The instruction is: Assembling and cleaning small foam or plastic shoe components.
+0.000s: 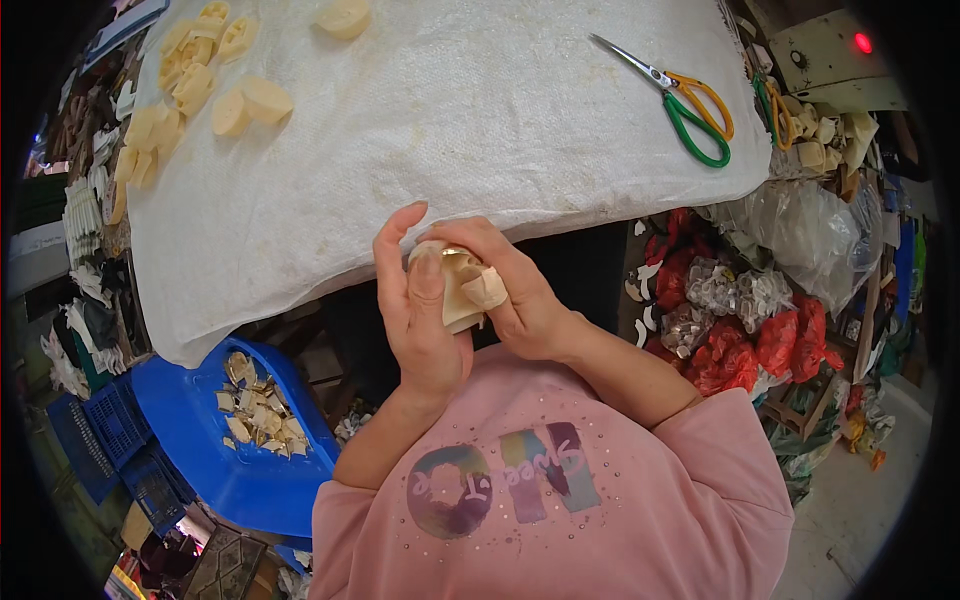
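Above my lap, at the near edge of a white-covered table (450, 120), both hands are wrapped round one cream piece (463, 300). It has a curved, folded sheet-like wall, and a glint of gold shows inside it. My left hand (420, 330) holds it from the left, thumb laid over it and index finger raised. Gripping from the right, my right hand (530, 305) curls its fingers over the top of the piece. The fingers partly hide its shape. Several similar cream pieces (195, 75) lie at the table's far left, and another cream piece (343, 17) sits at the back.
Scissors (680, 95) with one green and one orange handle lie slightly apart at the table's right. A blue tray (265, 500) at lower left holds many small cream and gold pieces (268, 415). Red bags (725, 355) and clear plastic (800, 235) crowd the right side.
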Demonstrator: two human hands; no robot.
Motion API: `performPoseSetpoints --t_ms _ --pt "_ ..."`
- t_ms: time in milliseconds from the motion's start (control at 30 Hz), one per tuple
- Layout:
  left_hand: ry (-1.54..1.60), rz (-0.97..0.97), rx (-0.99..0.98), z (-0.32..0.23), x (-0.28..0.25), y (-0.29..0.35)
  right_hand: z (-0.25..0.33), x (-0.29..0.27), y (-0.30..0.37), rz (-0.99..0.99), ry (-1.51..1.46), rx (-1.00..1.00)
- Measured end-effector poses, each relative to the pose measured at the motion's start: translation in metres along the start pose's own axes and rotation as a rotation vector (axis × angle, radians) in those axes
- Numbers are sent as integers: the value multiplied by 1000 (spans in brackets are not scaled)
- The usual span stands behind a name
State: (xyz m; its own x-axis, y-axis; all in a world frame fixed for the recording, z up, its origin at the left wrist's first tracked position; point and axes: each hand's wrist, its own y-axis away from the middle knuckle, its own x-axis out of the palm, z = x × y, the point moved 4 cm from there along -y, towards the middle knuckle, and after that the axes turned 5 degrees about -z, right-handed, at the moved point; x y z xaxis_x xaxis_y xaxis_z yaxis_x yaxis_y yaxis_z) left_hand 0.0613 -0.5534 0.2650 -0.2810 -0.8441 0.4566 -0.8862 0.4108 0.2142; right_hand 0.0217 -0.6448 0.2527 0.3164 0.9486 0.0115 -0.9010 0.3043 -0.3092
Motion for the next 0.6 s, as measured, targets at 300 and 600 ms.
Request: performPoseSetpoints --t_ms 300,600 --pt "191 -50 -74 4 -4 -5 2 0 4 66 -394 316" --pt "207 -22 -50 13 -8 -5 2 3 3 -27 -9 -68"
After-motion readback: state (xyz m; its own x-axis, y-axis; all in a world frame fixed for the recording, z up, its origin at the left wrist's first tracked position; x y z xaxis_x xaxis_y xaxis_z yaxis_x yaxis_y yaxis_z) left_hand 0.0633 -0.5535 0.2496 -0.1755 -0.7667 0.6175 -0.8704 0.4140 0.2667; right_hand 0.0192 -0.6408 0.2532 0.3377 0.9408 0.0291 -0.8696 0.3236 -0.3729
